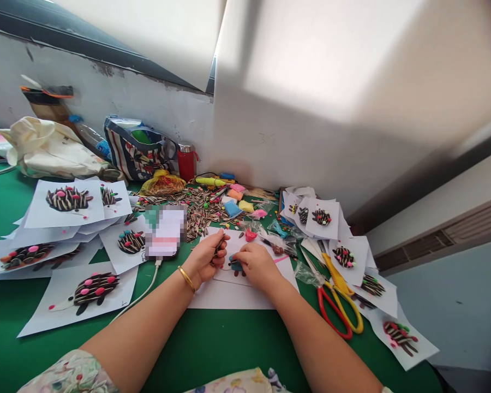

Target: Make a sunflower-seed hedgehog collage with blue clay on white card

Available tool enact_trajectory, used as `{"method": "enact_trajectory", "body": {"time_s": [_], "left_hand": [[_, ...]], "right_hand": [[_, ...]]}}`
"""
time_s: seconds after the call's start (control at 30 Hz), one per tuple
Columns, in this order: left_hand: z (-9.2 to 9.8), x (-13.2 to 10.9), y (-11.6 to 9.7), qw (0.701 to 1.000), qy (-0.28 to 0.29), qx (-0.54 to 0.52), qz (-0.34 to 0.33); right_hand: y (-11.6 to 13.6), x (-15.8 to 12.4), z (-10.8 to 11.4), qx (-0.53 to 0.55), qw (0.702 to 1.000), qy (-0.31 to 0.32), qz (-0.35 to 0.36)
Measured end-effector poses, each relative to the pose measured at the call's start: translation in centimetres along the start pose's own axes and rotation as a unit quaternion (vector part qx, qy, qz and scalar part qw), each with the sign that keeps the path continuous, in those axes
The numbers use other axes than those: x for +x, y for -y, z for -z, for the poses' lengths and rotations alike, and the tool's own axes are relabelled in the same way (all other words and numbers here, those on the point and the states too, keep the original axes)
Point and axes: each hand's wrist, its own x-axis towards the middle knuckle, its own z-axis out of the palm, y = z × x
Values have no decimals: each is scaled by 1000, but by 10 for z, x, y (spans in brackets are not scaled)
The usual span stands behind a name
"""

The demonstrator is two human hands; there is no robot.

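Note:
White paper (229, 295) lies on the green table in front of me. My left hand (208, 255), with a gold bangle at the wrist, is curled round several striped sunflower seeds above the paper's left part. Close to its right, my right hand (256, 265) has its fingers pinched at a small dark blue piece (235, 266) on the paper. Dark seeds show just below that piece. Whether the right fingertips hold a seed is hidden. A red lump of clay (251, 234) sits at the paper's top edge.
Loose seeds (200, 210) and coloured clay (231, 209) lie behind the paper. Finished seed hedgehog pictures (94, 295) are stacked left, more (401, 333) right. A phone (163, 234) with a cable lies left; red and yellow scissors (339, 311) lie right. A red flask (187, 164) stands behind.

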Motion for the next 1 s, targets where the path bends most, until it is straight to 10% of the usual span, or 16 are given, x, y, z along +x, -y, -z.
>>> {"method": "enact_trajectory", "body": {"time_s": [0.33, 1.0], "left_hand": [[-7, -11, 6, 982, 51, 180, 34], [-1, -8, 9, 951, 77, 298, -25]], "right_hand": [[10, -5, 13, 219, 961, -154, -65], [12, -3, 10, 523, 825, -55, -206]]}}
